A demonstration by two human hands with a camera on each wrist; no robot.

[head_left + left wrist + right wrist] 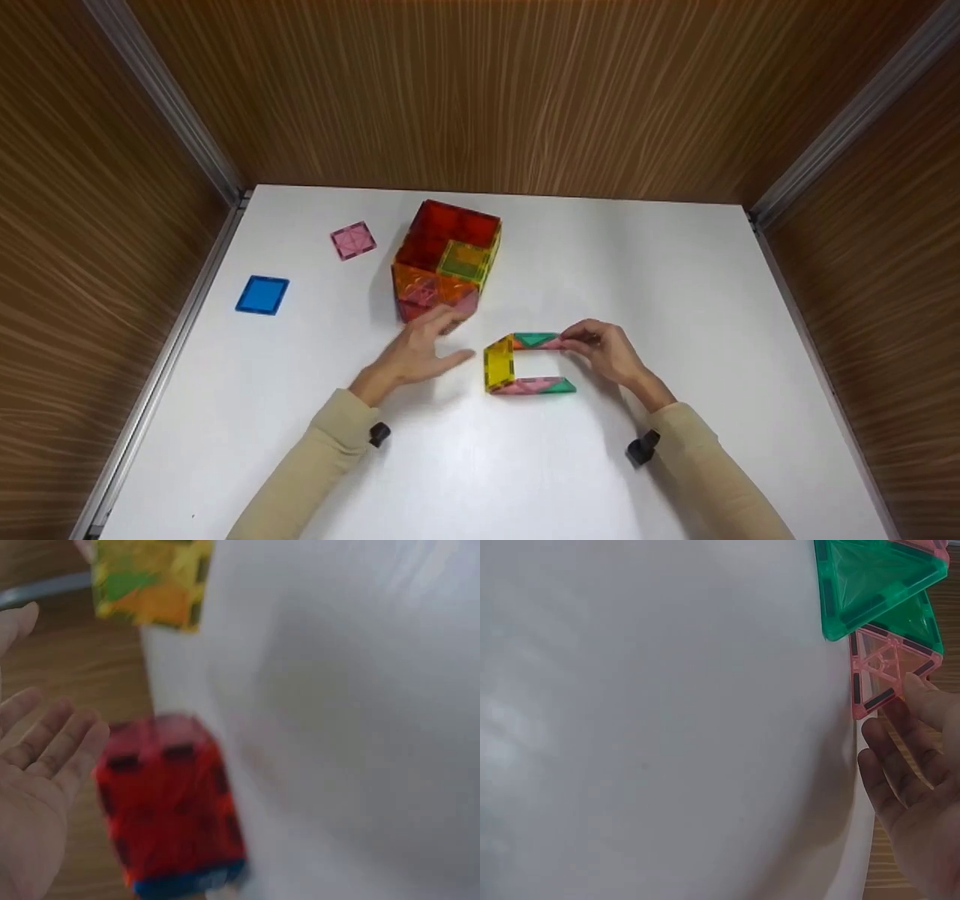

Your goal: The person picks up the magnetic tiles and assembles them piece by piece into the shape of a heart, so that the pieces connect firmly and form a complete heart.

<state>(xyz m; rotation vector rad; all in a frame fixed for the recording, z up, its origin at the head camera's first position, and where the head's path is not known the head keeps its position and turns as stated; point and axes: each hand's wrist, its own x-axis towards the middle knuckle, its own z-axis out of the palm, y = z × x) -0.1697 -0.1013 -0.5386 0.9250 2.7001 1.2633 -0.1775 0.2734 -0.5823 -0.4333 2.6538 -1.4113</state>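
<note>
Translucent magnetic tiles stand in a small three-sided frame. A yellow square tile (499, 364) forms its left side, and pink and green triangle tiles (881, 574) make up the two long sides. At the far side's right end, my right hand (606, 351) pinches a pink triangle tile (877, 666) between thumb and fingers. My left hand (420, 351) is spread with nothing in it, between the yellow square and a larger red and orange tile box (436, 279). That box shows red in the left wrist view, beyond the open left palm (34, 795).
Inside the box's right side shows a yellow-green square tile (465, 259). A pink square tile (353, 240) and a blue square tile (262, 295) lie flat on the white table (480, 465) at left. Wood-grain panels (480, 97) enclose the back and sides.
</note>
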